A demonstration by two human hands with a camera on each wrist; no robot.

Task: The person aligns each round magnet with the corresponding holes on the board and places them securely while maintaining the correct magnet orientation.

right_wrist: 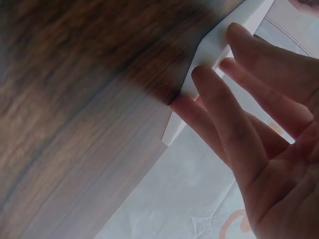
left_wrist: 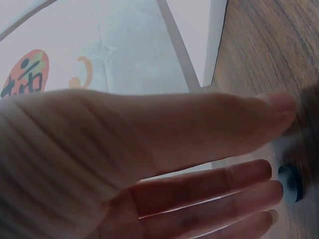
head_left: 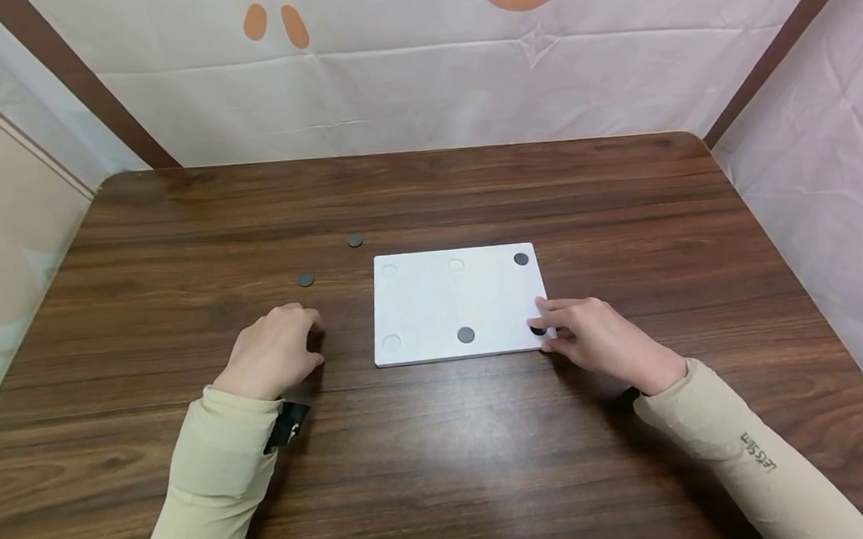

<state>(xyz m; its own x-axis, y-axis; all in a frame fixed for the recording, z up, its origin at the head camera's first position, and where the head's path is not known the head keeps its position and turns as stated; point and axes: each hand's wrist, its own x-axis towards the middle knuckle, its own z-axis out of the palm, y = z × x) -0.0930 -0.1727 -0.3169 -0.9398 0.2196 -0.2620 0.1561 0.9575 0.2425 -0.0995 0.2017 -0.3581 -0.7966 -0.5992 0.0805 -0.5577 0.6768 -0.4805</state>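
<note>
Head view, and the right hand (head_left: 605,341) has its fingers spread and gently bent at the near corner of a smooth white rectangular board (head_left: 426,303), fingertips touching a dark round disc (head_left: 538,330). Left hand (head_left: 268,352) now: loosely curved, holding nothing, just over the wood-grain table (head_left: 447,485), with two loose flat discs (head_left: 305,279) lying just beyond its fingers. Between the hands sits that board, shallow circular recesses (head_left: 391,342) on the left hand's side; a matte grey disc (head_left: 466,335) fills one left of the right fingertips, and another dark disc (head_left: 521,259) sits beyond them. Lettering on the stretchy cream right sleeve (head_left: 728,432): "Let's Slim". Past both hands, creased pale fabric (head_left: 404,96) carries orange shapes; left wrist view catches an orange-red oval emblem (left_wrist: 40,59) with a dark character, partly hidden.
</note>
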